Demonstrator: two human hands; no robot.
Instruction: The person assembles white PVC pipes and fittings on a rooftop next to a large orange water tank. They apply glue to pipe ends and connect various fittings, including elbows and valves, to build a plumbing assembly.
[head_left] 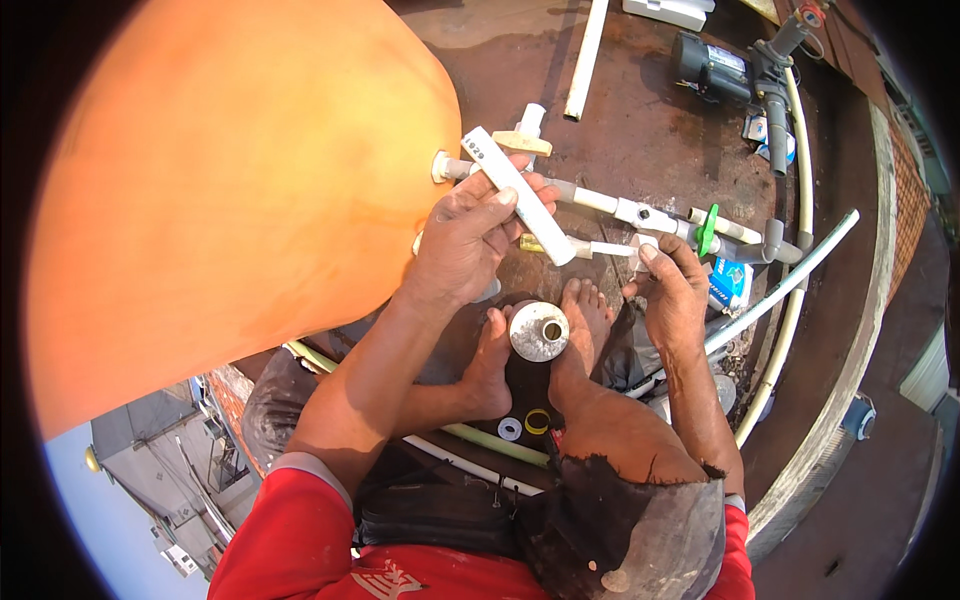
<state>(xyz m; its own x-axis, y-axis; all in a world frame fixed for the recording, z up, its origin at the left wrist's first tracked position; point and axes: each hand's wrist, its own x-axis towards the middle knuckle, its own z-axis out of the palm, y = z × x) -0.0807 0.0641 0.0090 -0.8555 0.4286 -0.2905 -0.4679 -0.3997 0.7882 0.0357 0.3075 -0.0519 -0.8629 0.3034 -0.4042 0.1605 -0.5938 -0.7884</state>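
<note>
My left hand (470,235) grips a short white plastic pipe (520,198), held at a slant with dark printed marks near its upper end. Its lower end is close to a thin pale stem (612,249) on a whitish cap (643,243), pinched in the fingers of my right hand (675,290). Whether the stem's far end touches the pipe, I cannot tell. Between my bare feet stands a stained metal can (539,331) with a round open mouth. Behind my hands runs a line of pipes with a pale-handled valve (522,142) and a green-handled valve (708,231).
A big orange tank (250,160) fills the left, joined to the pipe line. At the far right is a dark pump (715,68). A blue-and-white box (728,285) lies beside my right hand. Loose pipe (588,60) lies farther back; white and yellow rings (510,429) lie near my feet.
</note>
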